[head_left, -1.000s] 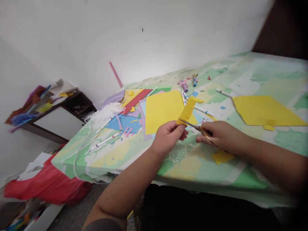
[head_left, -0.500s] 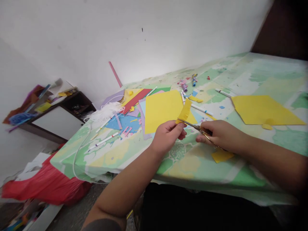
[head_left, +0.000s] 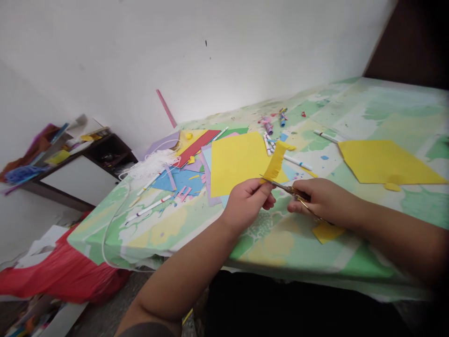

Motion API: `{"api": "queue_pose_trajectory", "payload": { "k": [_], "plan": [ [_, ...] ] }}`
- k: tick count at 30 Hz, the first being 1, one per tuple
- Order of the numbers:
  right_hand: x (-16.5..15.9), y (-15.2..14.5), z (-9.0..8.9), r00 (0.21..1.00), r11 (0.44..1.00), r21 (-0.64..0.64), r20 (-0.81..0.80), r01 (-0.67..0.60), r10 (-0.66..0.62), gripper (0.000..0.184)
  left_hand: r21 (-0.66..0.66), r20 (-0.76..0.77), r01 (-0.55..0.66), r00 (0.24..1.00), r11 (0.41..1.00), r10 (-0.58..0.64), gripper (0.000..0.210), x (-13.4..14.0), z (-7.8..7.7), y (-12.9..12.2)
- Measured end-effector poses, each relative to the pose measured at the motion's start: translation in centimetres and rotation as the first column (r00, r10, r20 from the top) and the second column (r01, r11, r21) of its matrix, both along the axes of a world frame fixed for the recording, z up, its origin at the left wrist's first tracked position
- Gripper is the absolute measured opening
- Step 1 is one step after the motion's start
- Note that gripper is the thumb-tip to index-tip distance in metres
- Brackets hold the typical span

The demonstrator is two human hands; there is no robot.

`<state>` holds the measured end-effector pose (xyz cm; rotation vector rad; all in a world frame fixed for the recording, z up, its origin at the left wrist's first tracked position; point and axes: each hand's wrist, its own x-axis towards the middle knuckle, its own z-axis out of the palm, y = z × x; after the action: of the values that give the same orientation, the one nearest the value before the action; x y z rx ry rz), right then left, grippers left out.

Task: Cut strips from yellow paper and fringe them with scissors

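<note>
My left hand (head_left: 247, 201) pinches the lower end of a narrow yellow paper strip (head_left: 275, 164), whose right edge is snipped into a fringe. In my right hand (head_left: 326, 201) are scissors (head_left: 293, 191) with gold-coloured handles. Their blades point left and lie across the strip just above my left fingertips. Behind the strip lies a large yellow sheet (head_left: 238, 164) on top of other coloured sheets. A small yellow paper piece (head_left: 326, 231) rests on the table under my right wrist.
Another yellow sheet (head_left: 389, 161) lies at the right beside a white marker (head_left: 326, 135). Tangled white cord (head_left: 150, 164), a red strip (head_left: 199, 147) and blue paper (head_left: 163, 180) cover the left side. Small rolled paper figures (head_left: 268, 126) stand farther back. A red plastic bag (head_left: 66, 271) is below the table's left edge.
The strip stands slightly higher and curls more, with more fringe cuts showing along its edge. Both hands stay almost in place, and the view has shifted a little.
</note>
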<state>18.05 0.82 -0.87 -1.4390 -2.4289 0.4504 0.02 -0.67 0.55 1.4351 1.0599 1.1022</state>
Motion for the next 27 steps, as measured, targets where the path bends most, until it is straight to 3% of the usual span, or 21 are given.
{"api": "queue_pose_trajectory", "payload": {
  "k": [18, 27],
  "plan": [
    [-0.22, -0.07, 0.39, 0.999, 0.999, 0.025, -0.009, 0.034, -0.034, 0.046, 0.032, -0.052, 0.008, 0.999, 0.999, -0.007, 0.021, -0.42, 0.34, 0.01],
    [-0.14, -0.02, 0.24, 0.999, 0.998, 0.022, 0.003, 0.054, -0.054, 0.044, -0.019, 0.009, 0.051, 0.999, 0.999, -0.051, 0.020, -0.54, 0.13, 0.08]
  ]
}}
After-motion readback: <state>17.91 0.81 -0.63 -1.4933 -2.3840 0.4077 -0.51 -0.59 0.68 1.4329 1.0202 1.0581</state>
